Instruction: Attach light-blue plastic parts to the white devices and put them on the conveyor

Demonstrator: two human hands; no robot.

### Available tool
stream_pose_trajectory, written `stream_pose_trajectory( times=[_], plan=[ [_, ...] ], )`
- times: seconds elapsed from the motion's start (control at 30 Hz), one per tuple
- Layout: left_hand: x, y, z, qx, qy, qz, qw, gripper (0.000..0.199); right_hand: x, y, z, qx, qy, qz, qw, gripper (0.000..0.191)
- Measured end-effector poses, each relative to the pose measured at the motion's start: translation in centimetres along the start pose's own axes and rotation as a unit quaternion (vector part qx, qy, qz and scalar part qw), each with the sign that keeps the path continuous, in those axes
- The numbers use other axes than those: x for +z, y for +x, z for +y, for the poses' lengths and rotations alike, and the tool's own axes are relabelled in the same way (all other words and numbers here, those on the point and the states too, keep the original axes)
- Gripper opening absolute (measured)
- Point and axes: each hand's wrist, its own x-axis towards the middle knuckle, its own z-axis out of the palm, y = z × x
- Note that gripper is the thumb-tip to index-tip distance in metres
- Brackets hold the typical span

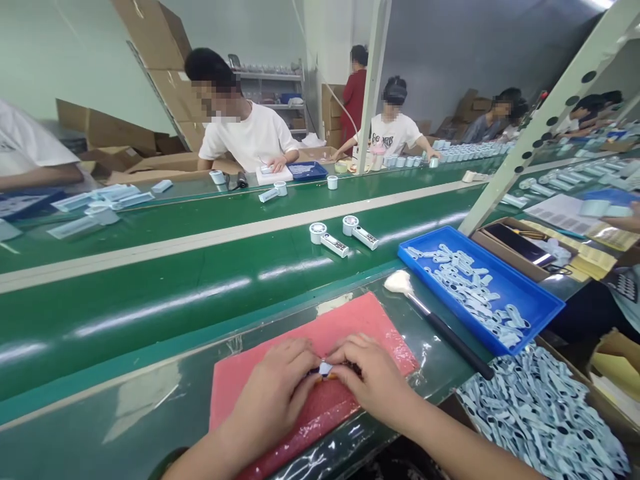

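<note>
Over a red mat (240,393) my left hand (280,377) and my right hand (370,373) meet with fingertips closed. Between them they pinch a small light-blue plastic piece (325,368), with a dark spot beside it. Most of this piece is hidden by my fingers, so its full shape cannot be made out. To the right of the mat lies a brush (440,327) with a pale head and a black handle. A blue tray (537,300) beyond it holds many similar light-blue plastic pieces.
A green conveyor belt (210,293) runs across in front, carrying two white handheld fans (334,243). At lower right, a heap of light-blue pieces (545,413) fills a box. A slanted metal post (530,140) rises at the right. Several people work across the belt.
</note>
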Motion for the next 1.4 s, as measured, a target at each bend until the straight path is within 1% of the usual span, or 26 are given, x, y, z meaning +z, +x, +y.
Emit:
stream_pose_trajectory(
  times=[0.03,0.07,0.13,0.17,0.23,0.27,0.3,0.37,0.47,0.53,0.6,0.67,0.7,0.77,0.8,0.87,0.9,0.93,1.0,1.07,1.13,1.17,1.23,1.3,1.37,1.4],
  plan=[
    [-0.1,-0.2,0.4,0.028,0.022,0.016,0.999,0.020,-0.2,-0.3,-0.2,0.019,0.012,-0.017,1.000,0.018],
    [-0.2,-0.4,0.8,0.051,0.053,0.029,0.997,0.016,-0.5,-0.7,-0.4,0.034,0.019,-0.038,0.999,0.029],
    [0.0,-0.9,1.8,0.080,0.133,0.045,0.987,0.013,-0.9,-1.4,-0.7,0.046,-0.002,-0.082,0.996,0.048],
    [0.2,-1.1,2.3,0.092,0.180,0.052,0.978,0.015,-1.0,-1.7,-0.8,0.037,-0.026,-0.098,0.994,0.051],
    [0.7,-1.2,3.1,0.108,0.253,0.070,0.959,0.021,-0.8,-2.1,-0.7,0.013,-0.073,-0.109,0.991,0.043],
    [0.9,-1.1,3.3,0.110,0.270,0.079,0.953,0.023,-0.6,-2.1,-0.5,0.005,-0.091,-0.106,0.990,0.040],
    [1.0,-1.0,3.4,0.106,0.276,0.085,0.951,0.025,-0.4,-2.1,-0.4,0.000,-0.106,-0.101,0.989,0.038],
    [1.1,-0.8,3.4,0.093,0.257,0.080,0.959,0.024,0.0,-2.0,-0.1,-0.008,-0.127,-0.096,0.987,0.036],
    [1.2,-1.0,3.0,0.065,0.181,0.036,0.981,0.020,-0.1,-1.8,0.0,-0.013,-0.128,-0.113,0.985,0.038],
    [1.4,-1.3,2.9,0.042,0.153,0.013,0.987,0.023,-0.6,-1.8,0.0,-0.012,-0.109,-0.123,0.986,0.041],
    [1.5,-1.3,3.0,0.032,0.185,0.012,0.982,0.028,-1.3,-2.1,0.1,-0.008,-0.076,-0.118,0.990,0.048],
    [1.1,-0.9,2.8,0.050,0.243,0.014,0.969,0.020,-2.3,-2.7,0.5,-0.002,-0.053,-0.091,0.994,0.054],
    [0.7,-0.5,2.5,0.070,0.271,0.008,0.960,0.021,-3.0,-3.0,0.8,0.000,-0.053,-0.072,0.996,0.054],
    [-0.7,1.1,0.9,0.125,0.316,-0.006,0.940,0.041,-4.7,-3.5,1.5,0.000,-0.074,-0.031,0.997,0.050],
    [-1.7,2.2,-0.4,0.158,0.338,-0.009,0.928,0.050,-5.7,-3.7,2.0,-0.002,-0.089,-0.008,0.996,0.047],
    [-3.7,5.4,-3.6,0.182,0.375,0.021,0.909,0.055,-8.2,-4.0,3.0,-0.001,-0.116,0.048,0.992,0.043],
    [-4.6,7.3,-5.3,0.165,0.396,0.023,0.903,0.052,-9.6,-4.0,3.5,0.003,-0.129,0.083,0.988,0.040],
    [-5.5,9.3,-6.9,0.127,0.413,0.035,0.901,0.052,-11.0,-4.0,4.1,0.012,-0.143,0.121,0.982,0.038],
    [-6.9,13.3,-9.5,0.064,0.414,0.061,0.906,0.050,-13.8,-3.7,5.4,0.037,-0.172,0.192,0.966,0.034],
    [-7.6,16.4,-11.5,0.033,0.416,0.069,0.906,0.051,-16.5,-2.7,6.6,0.079,-0.212,0.233,0.946,0.031],
    [-7.5,18.4,-13.2,0.021,0.450,0.046,0.892,0.057,-18.9,-1.1,7.6,0.124,-0.256,0.243,0.928,0.029],
    [-7.2,18.9,-13.9,0.010,0.468,0.036,0.883,0.061,-20.0,0.1,7.9,0.142,-0.276,0.240,0.920,0.028],
    [-6.0,19.1,-15.1,-0.002,0.505,0.028,0.863,0.069,-21.7,2.7,8.5,0.166,-0.312,0.227,0.908,0.028],
    [-4.4,18.2,-15.4,0.010,0.529,0.048,0.847,0.071,-22.9,5.6,9.1,0.175,-0.345,0.206,0.899,0.029],
    [-2.7,16.3,-14.7,0.063,0.534,0.074,0.840,0.071,-23.7,8.4,9.7,0.183,-0.383,0.180,0.887,0.033],
    [-1.8,15.0,-14.0,0.091,0.526,0.087,0.841,0.074,-23.9,9.7,10.1,0.187,-0.400,0.165,0.882,0.034]
  ],
)
